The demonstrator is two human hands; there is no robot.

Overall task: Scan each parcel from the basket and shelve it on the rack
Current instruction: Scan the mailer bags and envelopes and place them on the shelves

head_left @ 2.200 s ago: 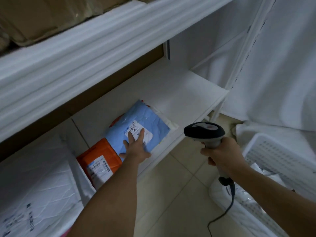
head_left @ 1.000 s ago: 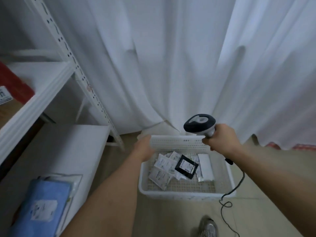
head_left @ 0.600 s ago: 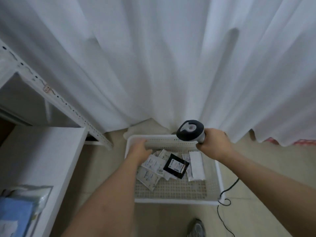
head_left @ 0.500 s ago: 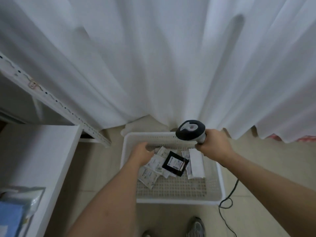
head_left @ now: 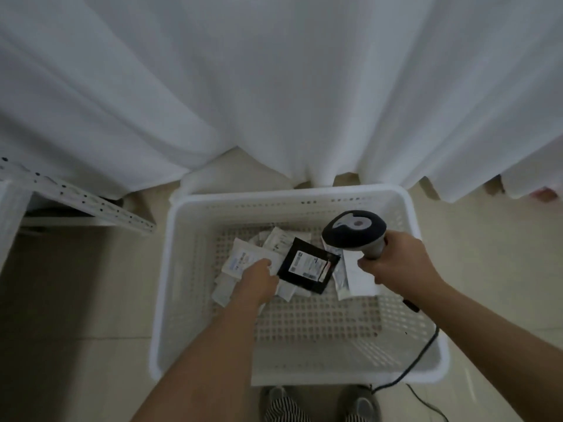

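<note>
Basket [head_left: 426, 345]: white perforated plastic, rectangular, on floor
Parcels: one black square pouch [head_left: 307, 268] among several white flat ones
Left hand [head_left: 259, 280]: reaching in; grip unclear
Right hand [head_left: 399, 264]: gripping scanner [head_left: 355, 229]

Dim, cool, even light is falling from above, brightest on the pleated white curtain [head_left: 274, 86] across the upper frame and fading into deep shadow over the beige tiled floor [head_left: 76, 300] at lower left. Wide-angle distortion is bowing the white perforated plastic basket [head_left: 170, 269] and stretching the edges. Everything is looking slightly soft, and no glare is showing.
</note>
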